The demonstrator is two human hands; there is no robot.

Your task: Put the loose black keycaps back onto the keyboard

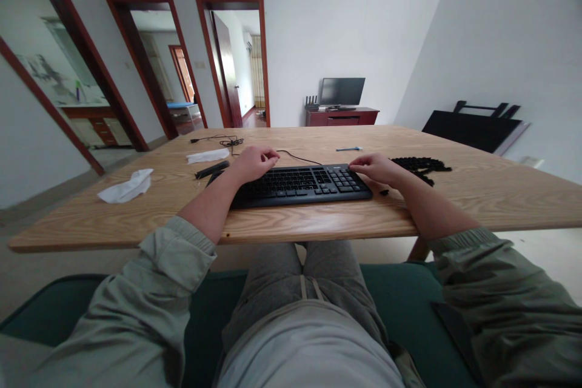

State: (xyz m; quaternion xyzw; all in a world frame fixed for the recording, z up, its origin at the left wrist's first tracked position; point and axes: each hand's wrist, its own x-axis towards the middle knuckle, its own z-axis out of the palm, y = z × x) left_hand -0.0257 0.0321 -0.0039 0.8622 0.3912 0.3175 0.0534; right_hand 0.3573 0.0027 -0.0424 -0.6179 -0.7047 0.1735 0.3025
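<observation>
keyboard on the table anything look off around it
The heap of small black pieces, perhaps keycaps, to the right of the keyboard looks odd, dumped loose on the wooden table. A crumpled tissue and a tangled black cable also lie scattered at the left.

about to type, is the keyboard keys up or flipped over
Keys up: the black keyboard lies on the wooden table, keycaps showing, under the left hand and right hand.

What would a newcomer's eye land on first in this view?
A black computer keyboard sits on the light wooden table, with the left hand and right hand at its far edge. A crumpled white tissue lies at the table's left. Beyond, a monitor stands on a red-brown cabinet by the far wall.
</observation>
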